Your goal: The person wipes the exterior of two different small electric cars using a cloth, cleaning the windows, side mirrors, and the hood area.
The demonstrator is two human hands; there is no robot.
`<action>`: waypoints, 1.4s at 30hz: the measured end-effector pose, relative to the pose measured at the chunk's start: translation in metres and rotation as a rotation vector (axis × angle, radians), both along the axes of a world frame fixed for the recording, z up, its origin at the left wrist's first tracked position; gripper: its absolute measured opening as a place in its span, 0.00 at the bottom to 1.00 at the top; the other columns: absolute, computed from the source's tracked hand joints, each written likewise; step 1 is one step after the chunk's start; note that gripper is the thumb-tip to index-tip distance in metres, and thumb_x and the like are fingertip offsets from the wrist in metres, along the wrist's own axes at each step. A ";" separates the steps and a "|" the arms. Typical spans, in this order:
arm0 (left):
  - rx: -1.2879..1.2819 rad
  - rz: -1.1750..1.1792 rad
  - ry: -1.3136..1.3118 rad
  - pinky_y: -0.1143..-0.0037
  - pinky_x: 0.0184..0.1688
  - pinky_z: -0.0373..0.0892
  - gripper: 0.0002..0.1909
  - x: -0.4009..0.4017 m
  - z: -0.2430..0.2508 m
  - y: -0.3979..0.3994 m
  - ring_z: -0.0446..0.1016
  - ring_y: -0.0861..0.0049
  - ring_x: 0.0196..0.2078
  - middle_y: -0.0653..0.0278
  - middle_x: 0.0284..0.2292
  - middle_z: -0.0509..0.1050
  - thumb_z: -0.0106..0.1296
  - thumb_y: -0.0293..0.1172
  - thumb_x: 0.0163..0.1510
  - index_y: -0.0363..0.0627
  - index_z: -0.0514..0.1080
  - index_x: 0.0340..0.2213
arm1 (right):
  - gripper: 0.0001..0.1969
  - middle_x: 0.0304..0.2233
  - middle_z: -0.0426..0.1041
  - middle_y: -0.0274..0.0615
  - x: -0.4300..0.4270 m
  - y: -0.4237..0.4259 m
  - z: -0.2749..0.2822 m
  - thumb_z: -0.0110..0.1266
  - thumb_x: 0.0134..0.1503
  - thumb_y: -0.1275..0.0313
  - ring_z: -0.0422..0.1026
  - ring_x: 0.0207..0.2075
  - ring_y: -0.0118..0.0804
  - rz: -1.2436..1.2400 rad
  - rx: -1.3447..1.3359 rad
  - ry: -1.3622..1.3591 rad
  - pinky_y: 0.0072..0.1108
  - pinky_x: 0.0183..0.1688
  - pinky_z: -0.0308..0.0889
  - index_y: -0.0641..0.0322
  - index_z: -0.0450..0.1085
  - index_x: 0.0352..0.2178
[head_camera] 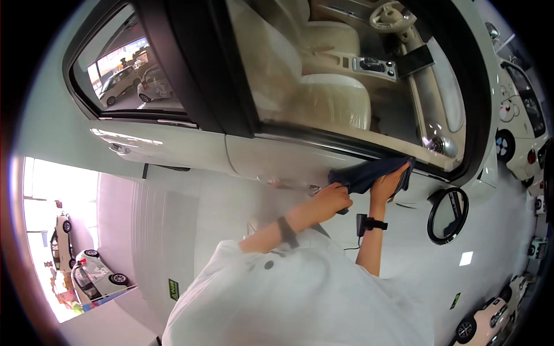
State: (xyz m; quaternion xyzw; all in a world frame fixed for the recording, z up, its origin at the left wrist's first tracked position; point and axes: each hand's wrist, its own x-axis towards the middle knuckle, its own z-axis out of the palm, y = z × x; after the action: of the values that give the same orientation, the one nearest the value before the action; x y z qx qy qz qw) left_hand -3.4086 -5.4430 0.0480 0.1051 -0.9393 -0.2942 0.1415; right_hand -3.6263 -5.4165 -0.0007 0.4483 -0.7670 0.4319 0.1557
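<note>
A dark blue cloth (pixel 368 173) lies against the white car door (pixel 285 158), just below the lower edge of the front window. My left hand (pixel 335 199) grips the cloth's left end near the door handle (pixel 314 188), with part of the dark material hanging under the fingers. My right hand (pixel 391 181) holds the cloth's right end, its fingertips up at the window sill (pixel 329 142). Black bands circle both wrists; a small dark device (pixel 360 225) with a cable sits by the right one. The palm sides of both hands are hidden.
A black-rimmed side mirror (pixel 448 216) sticks out right of my right hand. Through the front window show beige seats (pixel 333 99) under clear plastic, a steering wheel (pixel 391 17) and a screen (pixel 415 60). The rear door handle (pixel 119 148) is at left. Other cars (pixel 484 322) stand around on the pale floor.
</note>
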 end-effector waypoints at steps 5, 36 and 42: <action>0.147 0.101 0.225 0.68 0.48 0.63 0.09 0.074 0.014 -0.003 0.67 0.61 0.41 0.60 0.30 0.72 0.52 0.18 0.38 0.41 0.71 0.26 | 0.39 0.52 0.64 0.69 0.075 -0.020 0.004 0.45 0.50 0.85 0.66 0.53 0.62 -0.120 0.208 -0.286 0.36 0.55 0.60 0.68 0.43 0.64; 0.193 0.054 -0.007 0.66 0.52 0.62 0.21 0.039 0.059 -0.014 0.66 0.51 0.48 0.49 0.41 0.71 0.38 0.09 0.36 0.35 0.68 0.35 | 0.28 0.52 0.69 0.56 0.000 0.038 0.016 0.50 0.60 0.69 0.68 0.53 0.53 0.368 0.315 -0.319 0.34 0.55 0.64 0.58 0.55 0.61; 0.105 0.017 0.019 0.61 0.56 0.60 0.19 -0.084 0.066 0.017 0.61 0.45 0.57 0.44 0.57 0.59 0.35 0.08 0.45 0.33 0.61 0.41 | 0.30 0.48 0.70 0.59 -0.132 0.077 -0.010 0.49 0.59 0.67 0.70 0.48 0.57 -0.155 0.208 -0.268 0.37 0.50 0.67 0.63 0.52 0.62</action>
State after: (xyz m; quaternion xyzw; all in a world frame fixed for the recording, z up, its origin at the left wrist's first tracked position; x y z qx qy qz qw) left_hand -3.4926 -5.4259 0.1138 0.1175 -0.9204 -0.3428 0.1470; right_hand -3.7583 -5.3395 -0.0102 0.3399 -0.8537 0.3927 0.0379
